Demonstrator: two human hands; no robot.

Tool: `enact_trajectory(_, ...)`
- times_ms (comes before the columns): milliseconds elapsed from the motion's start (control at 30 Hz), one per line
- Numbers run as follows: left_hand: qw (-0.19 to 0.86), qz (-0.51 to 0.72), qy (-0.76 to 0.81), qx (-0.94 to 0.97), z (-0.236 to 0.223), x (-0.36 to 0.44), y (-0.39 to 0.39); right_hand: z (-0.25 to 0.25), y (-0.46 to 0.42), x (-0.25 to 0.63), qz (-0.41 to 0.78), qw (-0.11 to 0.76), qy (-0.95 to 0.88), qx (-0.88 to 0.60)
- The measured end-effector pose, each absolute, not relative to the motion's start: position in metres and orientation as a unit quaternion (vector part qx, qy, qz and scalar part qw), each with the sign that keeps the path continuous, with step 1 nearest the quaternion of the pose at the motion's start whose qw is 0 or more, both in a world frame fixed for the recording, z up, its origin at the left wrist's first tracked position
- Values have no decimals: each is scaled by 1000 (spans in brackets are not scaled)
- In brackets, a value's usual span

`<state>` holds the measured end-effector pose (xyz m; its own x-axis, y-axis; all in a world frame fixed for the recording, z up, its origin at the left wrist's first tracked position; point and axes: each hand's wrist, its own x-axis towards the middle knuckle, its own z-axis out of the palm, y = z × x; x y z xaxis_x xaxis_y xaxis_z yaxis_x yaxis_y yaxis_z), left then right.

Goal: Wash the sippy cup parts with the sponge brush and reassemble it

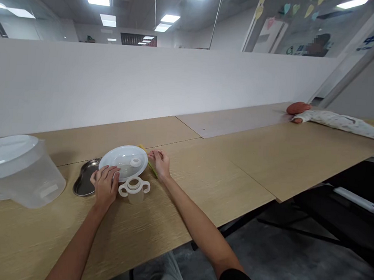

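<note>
A white shallow bowl [107, 157] stands on the table with a small white ring-shaped piece [135, 162] inside it. My left hand [106, 185] rests at the bowl's near left rim, fingers apart and slightly bent. Just right of it stands a small clear training cup [135, 196] with two white handles and an uncovered top. At the bowl's right rim, my right hand [161, 163] has thumb and fingers pinched together; what they hold, if anything, is too small to make out. Beneath that hand lies a thin yellow-green stick [152, 169], partly hidden.
A metal kidney dish [81, 184] lies partly behind my left hand. Left of it stands a large clear lidded pitcher [38, 180]. A doll in patterned clothes [337, 121] lies at the far right. A white power strip [357, 200] sits below the table's right edge.
</note>
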<state>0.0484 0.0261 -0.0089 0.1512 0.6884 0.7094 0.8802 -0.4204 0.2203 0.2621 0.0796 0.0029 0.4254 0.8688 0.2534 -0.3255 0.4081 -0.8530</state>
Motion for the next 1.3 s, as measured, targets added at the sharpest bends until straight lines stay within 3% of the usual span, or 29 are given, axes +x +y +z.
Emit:
enact_trajectory(133, 126, -387, -522, -749, -8, 49, 27, -1, 73, 264, 227, 689, -523, -448)
enact_trajectory(233, 125, -383, -530, -746, -8, 49, 27, -4, 69, 265, 177, 618, -577, -504)
enact_trajectory(367, 105, -379, -549, -737, -4, 47, 25, -7, 71, 265, 172, 552, -593, -561)
enact_trajectory(533, 88, -406, -570, -709, 14, 41, 28, -11, 78, 269, 226, 580, -505, -597)
enact_trajectory(667, 94, -356, -597, -713, 33, 37, 46, -13, 73, 272, 157, 418, -579, -682)
enact_trajectory(767, 106, -240, -611, -747, 45, 39, 65, -13, 67, 268, 100, 287, -655, -691)
enact_trajectory(833, 80, -151, -628, -759, 51, 44, 75, -13, 65, 265, 87, 249, -676, -688)
enact_trajectory(1000, 18, -29, -653, -756, 66, 54, 87, -14, 67, 265, 93, 229, -671, -699)
enact_trajectory(1300, -62, -16, -649, -758, 86, 46, 88, -10, 67, 272, 98, 228, -647, -721)
